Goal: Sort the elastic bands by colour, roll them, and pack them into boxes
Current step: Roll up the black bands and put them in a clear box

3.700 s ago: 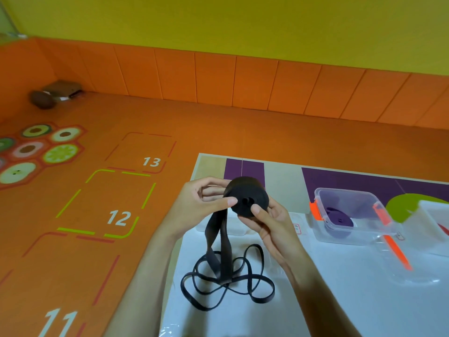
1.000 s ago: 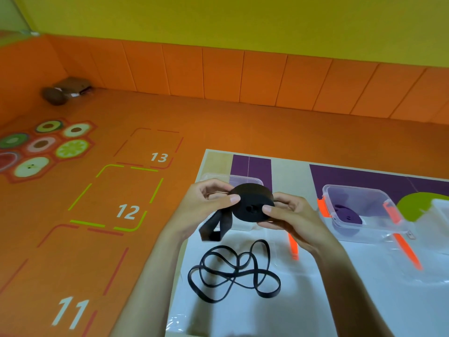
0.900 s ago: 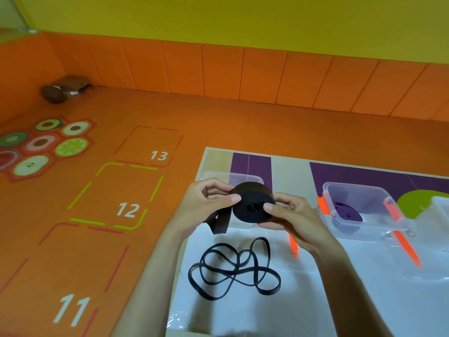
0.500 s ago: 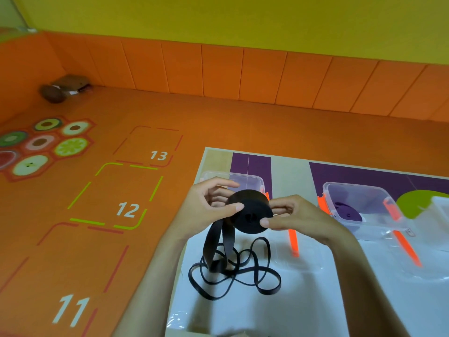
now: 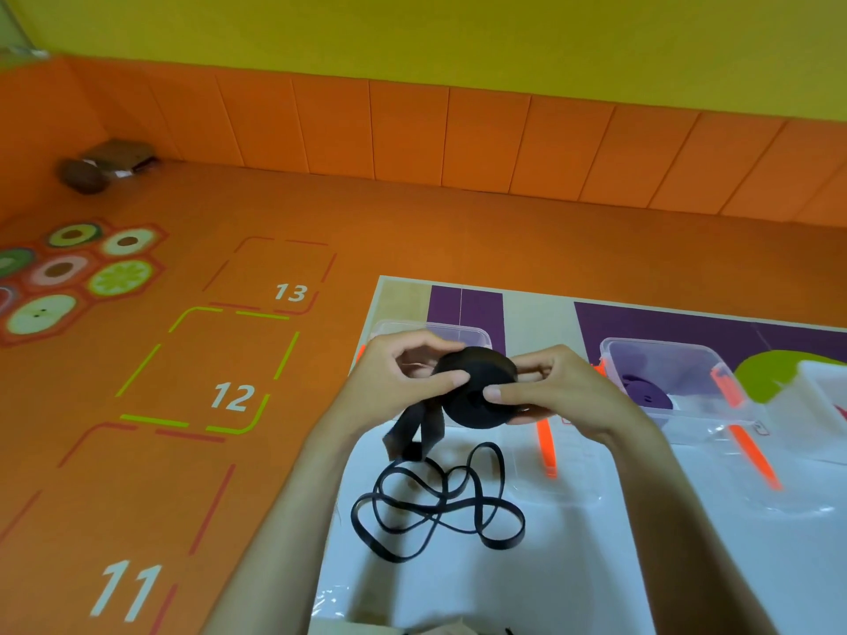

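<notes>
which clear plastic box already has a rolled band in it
The clear plastic box right of the black rolled band: a purple rolled band lies in it. The clear box behind the black roll shows none.

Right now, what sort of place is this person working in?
Likely a children's playroom or nursery: the orange floor has numbered hopscotch squares and fruit-slice pictures, and orange panels line the wall's foot.

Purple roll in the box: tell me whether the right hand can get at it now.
Probably yes. The box holding the purple roll looks uncovered and stands just beside the right hand, nothing between; but that hand grips the black roll and must let go first.
</notes>
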Available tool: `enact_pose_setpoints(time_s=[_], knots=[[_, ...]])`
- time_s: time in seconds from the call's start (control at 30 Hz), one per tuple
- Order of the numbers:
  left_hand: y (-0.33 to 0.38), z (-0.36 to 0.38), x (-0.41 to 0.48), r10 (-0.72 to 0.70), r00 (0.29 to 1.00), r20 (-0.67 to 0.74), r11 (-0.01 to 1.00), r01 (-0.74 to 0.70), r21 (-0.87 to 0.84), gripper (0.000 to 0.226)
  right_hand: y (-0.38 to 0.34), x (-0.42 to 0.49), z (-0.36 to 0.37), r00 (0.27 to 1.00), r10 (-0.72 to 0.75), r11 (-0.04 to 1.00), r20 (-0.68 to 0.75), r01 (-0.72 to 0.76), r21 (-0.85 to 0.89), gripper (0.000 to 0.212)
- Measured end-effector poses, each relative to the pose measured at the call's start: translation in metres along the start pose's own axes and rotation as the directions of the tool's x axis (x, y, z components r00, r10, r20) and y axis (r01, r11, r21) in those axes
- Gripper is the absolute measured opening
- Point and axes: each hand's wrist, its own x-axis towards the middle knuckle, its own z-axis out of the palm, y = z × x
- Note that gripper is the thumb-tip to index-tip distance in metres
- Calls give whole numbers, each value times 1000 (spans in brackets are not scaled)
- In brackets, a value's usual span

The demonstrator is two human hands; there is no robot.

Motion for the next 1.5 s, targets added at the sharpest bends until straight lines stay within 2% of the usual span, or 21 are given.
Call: enact_pose_setpoints(time_s=[0.1, 0.2, 0.33, 0.53, 0.67, 0.8, 0.97, 1.07, 1.17, 1.23, 1.3, 1.43, 1.5], knots=[[-7, -4, -6, -32, 999, 21, 995, 34, -98, 37, 12, -1, 4, 1000, -7, 996, -30, 10, 90, 52], [-12, -4, -9, -29, 999, -28, 994, 26, -109, 32, 18, -4, 10, 1000, -5, 991, -20, 8, 133, 62], [-17, -4, -8, -34, 999, -32, 998, 33, -50, 29, 11, -4, 8, 1000, -18, 997, -10, 17, -79, 44], [-9, -2, -2, -9, 1000, 29, 999, 10, -35, 28, -6, -4, -4, 994, -105, 993, 33, 106, -43, 33], [-8, 2, 1, 29, 999, 18, 999, -29, -20, 25, -7, -4, -2, 989, -143, 990, -23, 143, 5, 36], [-16, -2, -6, 33, 999, -40, 999, -34, -39, 23, 12, -1, 18, 975, -170, 978, -142, 185, 95, 38], [-32, -6, -17, -56, 996, -68, 998, 55, -15, 23, 25, 2, 33, 945, -172, 970, -279, 213, 121, 36], [-45, -18, -28, -221, 975, -25, 975, 220, -24, 24, 26, 3, 30, 923, -150, 964, -355, 217, 156, 42], [-64, -28, -39, -299, 954, 17, 953, 298, 56, 32, 26, 2, 24, 909, -116, 943, -399, 227, 242, 41], [-74, -30, -44, -328, 942, 71, 944, 325, 58, 27, 25, 2, 20, 905, -102, 929, -412, 235, 286, 34], [-82, -30, -49, -336, 931, 145, 940, 340, -1, 30, 25, 2, 15, 899, -82, 917, -429, 237, 320, 29], [-92, -33, -55, -321, 905, 280, 893, 388, -230, 37, 28, 1, 2, 875, -32, 914, -483, 221, 340, 27], [-97, -34, -56, -315, 905, 286, 867, 397, -301, 39, 31, 0, -3, 864, -2, 902, -504, 219, 372, 30]])
